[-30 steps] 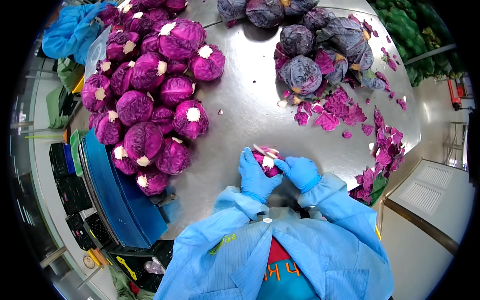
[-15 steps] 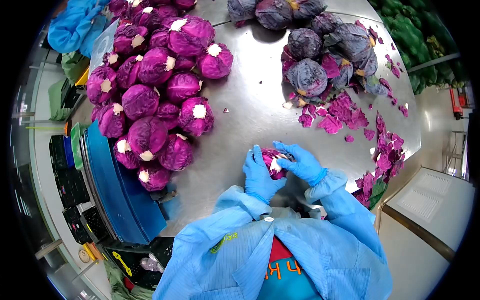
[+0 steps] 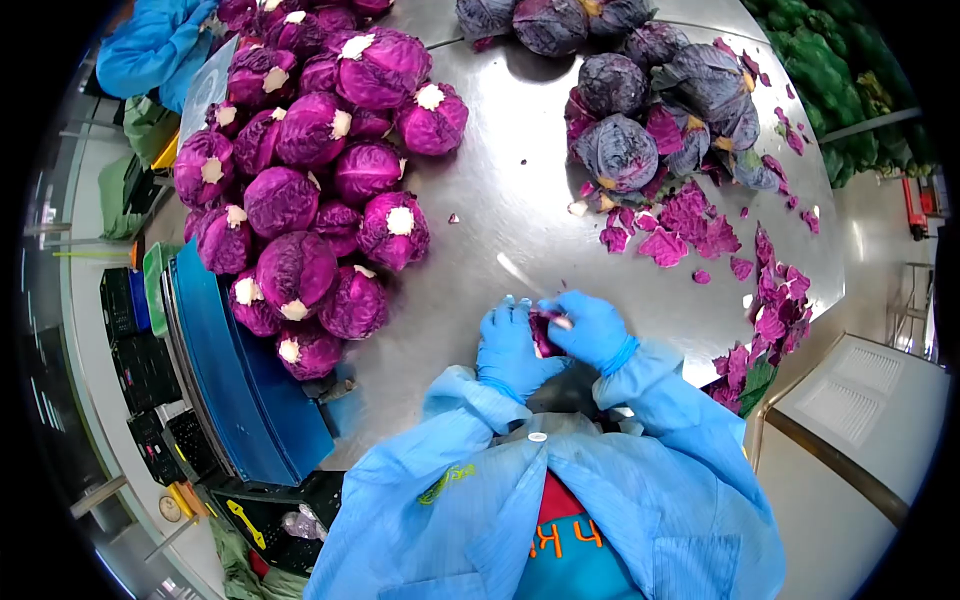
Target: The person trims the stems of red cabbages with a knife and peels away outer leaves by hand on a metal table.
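On the near part of the steel table, my left hand point(image 3: 508, 350) is closed around the left side of a small red cabbage point(image 3: 541, 332), mostly covered by my fingers. My right hand point(image 3: 592, 328), in a fist on the cabbage's right side, grips what looks like a small knife. Its thin pale blade point(image 3: 516, 273), smeared by motion, points up and left away from the cabbage. Both hands wear blue gloves. To the left lies a heap of shiny purple cabbages point(image 3: 302, 275) with pale cut stems. Duller, greyish cabbages point(image 3: 617, 155) sit at the upper right.
Loose purple leaves point(image 3: 686, 212) lie before the grey cabbages, and more leaves point(image 3: 778, 318) pile along the table's point(image 3: 480, 215) right edge. Blue panels point(image 3: 235, 370) and black crates point(image 3: 265, 515) stand at the left. Green net sacks point(image 3: 825, 75) are at the upper right.
My right fist has turned and shifted slightly left and down over the cabbage, hiding its pale stem. The thin blade now sticks out beyond my hands. My left hand has moved slightly left.
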Action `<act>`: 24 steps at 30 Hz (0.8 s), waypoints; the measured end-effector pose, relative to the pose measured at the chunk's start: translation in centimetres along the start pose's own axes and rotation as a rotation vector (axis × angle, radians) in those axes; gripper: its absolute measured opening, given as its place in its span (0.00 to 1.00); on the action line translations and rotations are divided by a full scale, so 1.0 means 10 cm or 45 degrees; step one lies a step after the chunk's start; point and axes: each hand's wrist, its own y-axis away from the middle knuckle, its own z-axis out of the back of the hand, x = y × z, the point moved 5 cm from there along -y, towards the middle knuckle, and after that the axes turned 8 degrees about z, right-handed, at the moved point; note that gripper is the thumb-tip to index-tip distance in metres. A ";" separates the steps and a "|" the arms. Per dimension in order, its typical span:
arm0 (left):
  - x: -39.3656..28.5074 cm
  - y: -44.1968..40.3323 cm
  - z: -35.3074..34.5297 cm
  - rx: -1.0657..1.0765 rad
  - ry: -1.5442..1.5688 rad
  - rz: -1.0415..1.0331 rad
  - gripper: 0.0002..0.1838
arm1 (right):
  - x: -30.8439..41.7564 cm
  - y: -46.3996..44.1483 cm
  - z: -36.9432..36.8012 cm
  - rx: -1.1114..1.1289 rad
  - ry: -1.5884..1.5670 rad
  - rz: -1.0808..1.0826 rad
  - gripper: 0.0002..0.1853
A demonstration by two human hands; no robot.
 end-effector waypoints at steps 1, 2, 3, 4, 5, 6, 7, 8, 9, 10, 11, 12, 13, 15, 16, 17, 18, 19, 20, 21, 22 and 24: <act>0.03 0.04 0.04 0.016 0.082 0.020 0.54 | -0.07 -0.03 0.09 0.037 0.026 -0.111 0.14; 0.06 0.07 0.06 0.027 0.147 -0.120 0.54 | -0.21 -0.04 0.13 0.053 0.055 -0.215 0.15; 0.14 0.11 0.09 0.041 0.207 -0.260 0.55 | -0.39 0.00 0.17 0.067 0.080 -0.319 0.15; 0.23 0.15 0.13 0.053 0.265 -0.401 0.56 | -0.58 0.06 0.21 0.080 0.104 -0.422 0.15; 0.34 0.18 0.13 0.105 0.311 -0.484 0.58 | -0.79 0.19 0.27 -0.070 0.076 -0.460 0.15; 0.44 0.20 0.17 0.087 0.370 -0.444 0.58 | -1.00 0.35 0.36 -0.206 0.048 -0.496 0.15; 0.53 0.26 0.20 0.077 0.430 -0.394 0.58 | -1.13 0.50 0.61 -0.304 0.206 -0.501 0.16; 0.62 0.33 0.24 0.073 0.486 -0.351 0.58 | -1.19 0.64 0.88 -0.408 0.364 -0.509 0.18; 0.72 0.34 0.23 0.154 0.576 -0.329 0.60 | -1.20 0.76 1.15 -0.441 0.475 -0.585 0.21; 0.79 0.33 0.21 0.132 0.619 -0.302 0.61 | -1.16 0.88 1.41 -0.473 0.594 -0.658 0.23; 0.83 0.34 0.17 0.111 0.669 -0.267 0.62 | -1.12 1.01 1.59 -0.607 0.712 -0.667 0.25; 0.83 0.34 0.15 0.092 0.720 -0.230 0.64 | -1.02 1.08 1.73 -0.737 0.831 -0.673 0.26; 0.79 0.35 0.16 0.024 0.969 -0.102 0.62 | -0.95 1.07 1.77 -0.900 0.623 -0.542 0.25; 0.81 0.40 -0.04 -0.075 1.030 0.061 0.57 | -0.83 1.08 1.72 -1.204 0.177 -0.282 0.23; 0.74 0.40 -0.05 -0.125 1.052 0.139 0.54 | -0.97 1.03 1.49 -1.139 -0.099 -0.228 0.23; 0.62 0.43 -0.02 -0.222 0.887 0.170 0.50 | -1.08 1.03 1.21 -1.009 -0.284 -0.284 0.22; 0.49 0.41 -0.05 -0.303 0.703 0.093 0.49 | -0.86 0.91 0.91 -0.794 -0.403 -0.379 0.22; 0.36 0.39 -0.05 -0.354 0.579 0.027 0.49 | -0.59 0.79 0.62 -0.558 -0.441 -0.437 0.21; 0.22 0.37 -0.03 -0.408 0.458 -0.040 0.48 | -0.37 0.70 0.41 -0.377 -0.411 -0.435 0.21; 0.10 0.36 -0.03 -0.422 0.355 -0.068 0.47 | -0.15 0.62 0.25 -0.237 -0.376 -0.440 0.21; 0.03 0.36 -0.08 -0.396 0.327 -0.054 0.47 | 0.03 0.58 0.15 -0.126 -0.349 -0.477 0.23; -0.07 0.33 -0.12 -0.439 0.263 -0.041 0.46 | 0.10 0.57 0.06 -0.076 -0.310 -0.607 0.27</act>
